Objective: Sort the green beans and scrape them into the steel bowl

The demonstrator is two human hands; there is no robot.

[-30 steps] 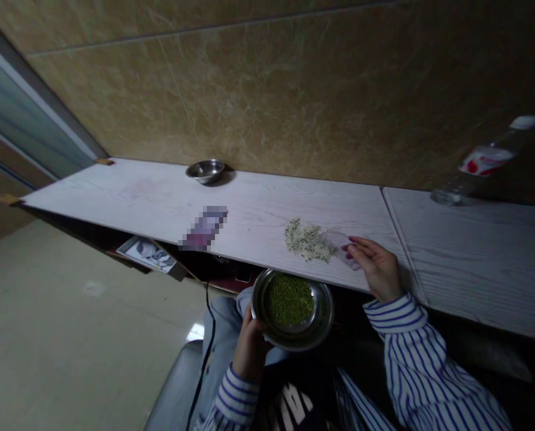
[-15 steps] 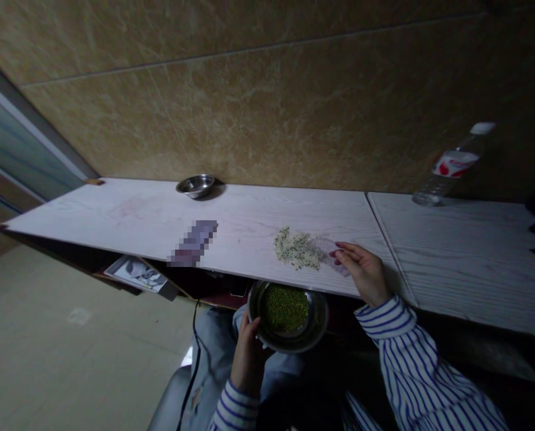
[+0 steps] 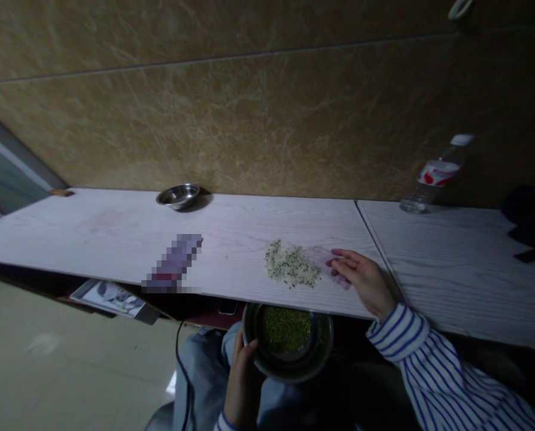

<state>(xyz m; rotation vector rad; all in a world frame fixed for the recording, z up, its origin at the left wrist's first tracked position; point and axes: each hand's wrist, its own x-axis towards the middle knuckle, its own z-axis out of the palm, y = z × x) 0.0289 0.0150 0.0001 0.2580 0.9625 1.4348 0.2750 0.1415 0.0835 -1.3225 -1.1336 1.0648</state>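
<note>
White rice-like grains mixed with small green beans lie in a loose pile [image 3: 292, 265] on the pale wood-grain shelf. At its right edge is a thin, see-through purplish plastic sheet [image 3: 318, 256]. My right hand [image 3: 361, 275] is over this sheet, thumb and fingers drawn together in a pinch; what lies between the fingertips is too small to tell. Below the shelf edge, over my lap, a steel bowl [image 3: 324, 344] holds many small green beans [image 3: 288, 329]. My left hand [image 3: 244, 365] grips the bowl's left rim, thumb on top and the other fingers mostly hidden.
A small steel bowl [image 3: 178, 196] stands near the wall on the left. A blurred-out flat object [image 3: 173, 263] lies towards the front edge. A clear plastic bottle [image 3: 435, 173] stands at the right, with dark items [image 3: 532, 221] beyond. A black cable [image 3: 180, 365] hangs by my leg.
The view has shifted, so the bowls and the bottle appear further left and lower. My right hand stays by the plastic sheet, and my left hand keeps its grip on the bowl.
</note>
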